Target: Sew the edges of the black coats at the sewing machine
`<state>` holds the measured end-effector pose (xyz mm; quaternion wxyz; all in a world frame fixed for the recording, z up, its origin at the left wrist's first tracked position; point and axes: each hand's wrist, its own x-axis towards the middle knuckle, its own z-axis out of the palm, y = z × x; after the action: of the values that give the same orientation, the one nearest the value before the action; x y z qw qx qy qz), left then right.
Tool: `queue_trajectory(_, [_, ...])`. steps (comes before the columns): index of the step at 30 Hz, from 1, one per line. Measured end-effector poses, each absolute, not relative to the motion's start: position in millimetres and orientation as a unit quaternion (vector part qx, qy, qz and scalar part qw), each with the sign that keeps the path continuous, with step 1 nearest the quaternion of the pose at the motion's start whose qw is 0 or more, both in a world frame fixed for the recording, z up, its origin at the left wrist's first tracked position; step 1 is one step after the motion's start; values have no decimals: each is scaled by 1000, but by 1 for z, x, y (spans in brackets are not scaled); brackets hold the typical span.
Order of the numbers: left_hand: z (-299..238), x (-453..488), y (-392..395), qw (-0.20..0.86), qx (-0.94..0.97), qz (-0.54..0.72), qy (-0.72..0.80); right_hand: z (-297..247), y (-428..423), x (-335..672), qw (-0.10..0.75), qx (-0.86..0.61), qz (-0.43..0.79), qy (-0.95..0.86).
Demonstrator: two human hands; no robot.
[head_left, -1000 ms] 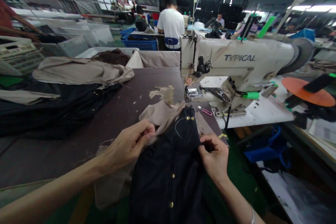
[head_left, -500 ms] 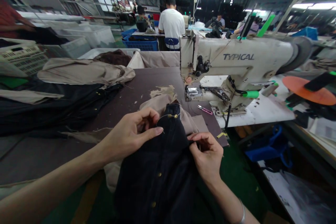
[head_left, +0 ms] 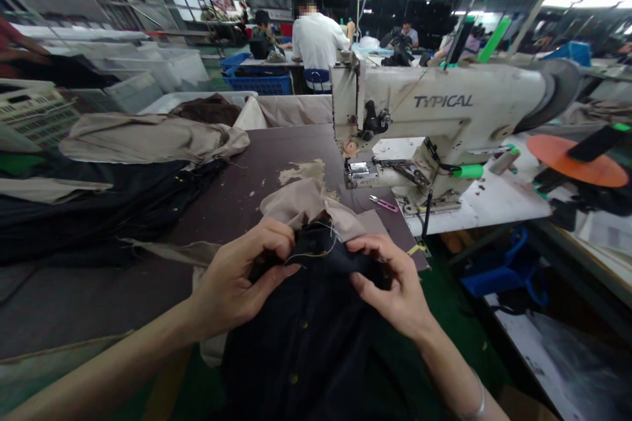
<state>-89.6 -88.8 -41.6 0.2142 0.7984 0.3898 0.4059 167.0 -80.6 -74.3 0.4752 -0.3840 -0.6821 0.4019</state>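
Note:
A dark garment (head_left: 316, 316) with brass-coloured studs down its front hangs over the near table edge, its beige lining (head_left: 291, 202) bunched above it. My left hand (head_left: 249, 270) closes on the left side of its upper end, thumb in front and fingers behind. On the opposite side my right hand (head_left: 392, 279) grips the dark cloth between thumb and fingers. A loose pale thread (head_left: 332, 237) curves across the cloth between my hands. Beyond my right hand lie pink thread snips (head_left: 384, 203) on the brown table (head_left: 237, 194).
A sewing machine (head_left: 424, 102) with a protruding arm stands at the right behind my hands. Piled dark and beige garments (head_left: 148, 138) cover the left of the table. A fabric-lined bin (head_left: 296, 108) adjoins the far edge. A person in white (head_left: 318, 39) sits beyond.
My right hand has spread and shifted its hold on the dark cloth. The garment's upper end has folded lower, and more beige lining shows. The view has moved slightly.

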Motion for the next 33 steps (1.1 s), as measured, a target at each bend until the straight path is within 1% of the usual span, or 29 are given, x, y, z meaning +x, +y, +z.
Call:
queue_trajectory(3, [-30, -89, -87, 240, 808, 371, 390, -58, -76, 169, 408, -372, 382, -741])
queue_trajectory(5, [-22, -88, -87, 264, 812, 340, 394, -54, -72, 167, 388, -366, 376, -758])
queue_trajectory(8, [-14, -86, -86, 291, 816, 319, 383, -52, -70, 162, 400, -346, 375, -761])
queue_trajectory(11, [-11, -82, -85, 283, 824, 319, 374, -49, -71, 159, 405, -342, 426, -733])
queue_trajectory(13, [-10, -79, -84, 306, 817, 319, 370, -47, -72, 156, 412, -351, 451, -709])
queue_trajectory(15, [-10, -78, -83, 356, 800, 311, 370, -45, -71, 155, 424, -355, 438, -709])
queue_trajectory(17, [-10, -77, -81, 380, 792, 291, 379, -43, -71, 155, 427, -356, 398, -730])
queue_trajectory(22, [-14, -80, -75, 350, 793, 276, 415, -51, -71, 165, 337, -393, 313, -796])
queue_trajectory(24, [-19, -80, -73, 352, 774, 311, 425, -65, -71, 167, 354, -427, 286, -781])
queue_trajectory(27, [-31, -76, -73, 324, 754, 379, 427, -87, -70, 164, 434, -466, 272, -721])
queue_trajectory(28, [-35, -74, -73, 305, 757, 389, 428, -91, -70, 163, 445, -469, 283, -709])
queue_trajectory(30, [-39, -71, -73, 268, 771, 385, 431, -89, -71, 160, 433, -454, 334, -704])
queue_trajectory(33, [-36, -68, -72, 262, 788, 367, 420, -69, -71, 159, 411, -399, 440, -691])
